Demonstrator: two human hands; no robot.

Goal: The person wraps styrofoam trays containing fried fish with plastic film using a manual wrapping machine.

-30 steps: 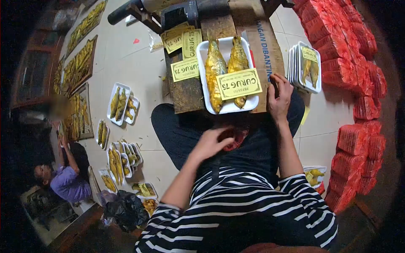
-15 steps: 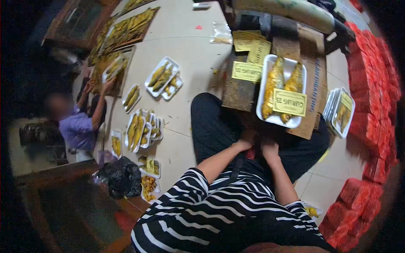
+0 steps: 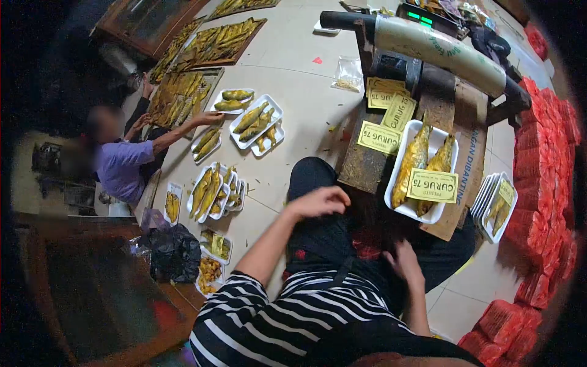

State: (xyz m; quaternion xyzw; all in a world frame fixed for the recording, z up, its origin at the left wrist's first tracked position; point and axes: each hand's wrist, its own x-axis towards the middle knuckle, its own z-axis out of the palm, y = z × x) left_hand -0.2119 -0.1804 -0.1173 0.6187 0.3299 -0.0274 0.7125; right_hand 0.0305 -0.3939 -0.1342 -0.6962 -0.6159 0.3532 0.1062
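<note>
My left hand (image 3: 320,202) hovers above my left thigh with fingers loosely bent and apart, and nothing shows in it. Low in my lap, my right hand (image 3: 406,264) has its fingers apart, beside a red item (image 3: 367,246) that I cannot make out. Just ahead of my hands, a white foam tray (image 3: 436,132) holds two yellow-brown fish (image 3: 412,160), with a yellow paper label (image 3: 433,186) lying over them. The tray rests on a cardboard-covered stand (image 3: 449,227). More yellow labels (image 3: 378,137) lie to its left.
A wrapping-film roll (image 3: 440,52) spans the stand's far end. Stacked fish trays (image 3: 492,208) stand at right, near red bundles (image 3: 538,165). Several fish trays (image 3: 206,191) sit on the left floor by a black plastic bag (image 3: 174,254). Another person (image 3: 125,165) reaches toward a tray (image 3: 232,101).
My left hand has risen from my lap and moved left, away from my right hand, which has dropped slightly. The other person's lifted tray is now down on the floor. My view has shifted.
</note>
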